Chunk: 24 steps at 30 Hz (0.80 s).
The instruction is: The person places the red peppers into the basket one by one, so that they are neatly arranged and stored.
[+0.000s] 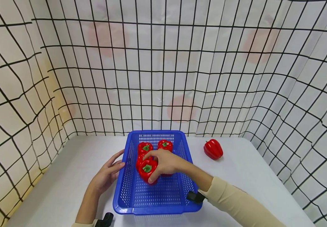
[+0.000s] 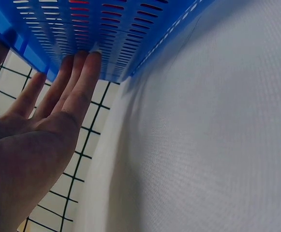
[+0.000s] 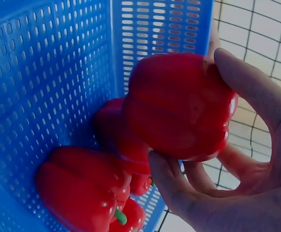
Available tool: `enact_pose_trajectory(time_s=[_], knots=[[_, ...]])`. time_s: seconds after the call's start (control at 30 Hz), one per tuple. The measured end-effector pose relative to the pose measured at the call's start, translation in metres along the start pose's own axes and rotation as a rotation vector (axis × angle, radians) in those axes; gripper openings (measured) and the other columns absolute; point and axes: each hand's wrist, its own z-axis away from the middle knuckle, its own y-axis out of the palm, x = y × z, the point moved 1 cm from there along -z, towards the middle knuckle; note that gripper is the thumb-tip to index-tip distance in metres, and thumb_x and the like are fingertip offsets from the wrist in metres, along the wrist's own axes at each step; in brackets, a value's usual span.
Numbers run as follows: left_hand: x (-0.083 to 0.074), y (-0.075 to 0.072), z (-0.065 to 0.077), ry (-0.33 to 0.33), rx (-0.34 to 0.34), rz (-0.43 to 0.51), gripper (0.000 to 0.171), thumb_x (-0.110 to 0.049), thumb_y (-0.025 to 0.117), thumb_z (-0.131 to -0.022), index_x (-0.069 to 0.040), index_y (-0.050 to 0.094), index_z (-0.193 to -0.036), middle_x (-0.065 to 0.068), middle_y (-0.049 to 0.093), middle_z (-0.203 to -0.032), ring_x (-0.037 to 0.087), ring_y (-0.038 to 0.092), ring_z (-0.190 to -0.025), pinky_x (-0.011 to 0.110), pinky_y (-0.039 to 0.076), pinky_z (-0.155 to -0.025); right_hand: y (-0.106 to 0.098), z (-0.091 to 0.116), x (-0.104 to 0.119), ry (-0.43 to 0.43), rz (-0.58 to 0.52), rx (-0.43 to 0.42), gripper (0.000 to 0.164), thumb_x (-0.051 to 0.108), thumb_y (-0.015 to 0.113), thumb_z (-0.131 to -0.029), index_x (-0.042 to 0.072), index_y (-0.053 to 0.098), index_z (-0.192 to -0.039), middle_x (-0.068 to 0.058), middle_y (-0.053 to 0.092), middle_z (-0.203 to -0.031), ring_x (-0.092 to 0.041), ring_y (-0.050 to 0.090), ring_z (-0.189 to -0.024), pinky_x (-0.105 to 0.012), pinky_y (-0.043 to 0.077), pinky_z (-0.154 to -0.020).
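My right hand (image 1: 164, 162) grips a red bell pepper (image 1: 147, 171) between thumb and fingers, over the inside of the blue basket (image 1: 156, 210). In the right wrist view the held bell pepper (image 3: 179, 106) hangs above other red peppers lying in the basket, among them one bell pepper (image 3: 82, 186) with a green stem. At the basket's far end sit two more peppers, one on the left (image 1: 145, 147) and one on the right (image 1: 165, 144). My left hand (image 1: 106, 175) touches the basket's left side, its fingers straight against the slotted wall (image 2: 116, 29) in the left wrist view.
A single red bell pepper (image 1: 213, 149) lies on the white table (image 1: 231, 176) to the right of the basket. Black wire grid panels (image 1: 163, 75) enclose the back and both sides, with white sheeting behind them. A black strap is on each wrist.
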Motion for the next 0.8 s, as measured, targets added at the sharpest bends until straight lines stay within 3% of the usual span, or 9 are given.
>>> enact_pose_trajectory(time_s=[0.23, 0.47, 0.8], knots=[[0.0, -0.001, 0.0, -0.009, 0.011, 0.013, 0.071, -0.026, 0.063, -0.099, -0.032, 0.027, -0.16, 0.018, 0.048, -0.153, 0.03, 0.065, -0.124, 0.041, 0.054, -0.102, 0.012, -0.007, 0.008, 0.002, 0.041, 0.052, 0.072, 0.024, 0.096, -0.063, 0.029, 0.065, -0.128, 0.005, 0.065, -0.123, -0.02, 0.06, -0.116, -0.033, 0.063, -0.079], [-0.001, 0.0, 0.0, -0.012, 0.017, 0.0, 0.072, -0.028, 0.063, -0.099, -0.033, 0.026, -0.16, 0.017, 0.045, -0.155, 0.03, 0.063, -0.126, 0.043, 0.053, -0.103, 0.02, -0.015, 0.008, 0.015, 0.069, 0.092, 0.07, 0.026, 0.095, -0.063, 0.032, 0.066, -0.127, 0.005, 0.064, -0.126, -0.022, 0.058, -0.121, -0.038, 0.062, -0.083], [-0.002, -0.001, 0.002, -0.013, 0.016, -0.008, 0.071, -0.028, 0.061, -0.099, -0.034, 0.026, -0.16, 0.016, 0.045, -0.156, 0.03, 0.063, -0.126, 0.044, 0.053, -0.103, 0.02, -0.02, 0.009, 0.007, 0.05, 0.127, 0.07, 0.022, 0.095, -0.064, 0.033, 0.066, -0.126, 0.005, 0.066, -0.124, -0.019, 0.062, -0.114, -0.039, 0.062, -0.085]])
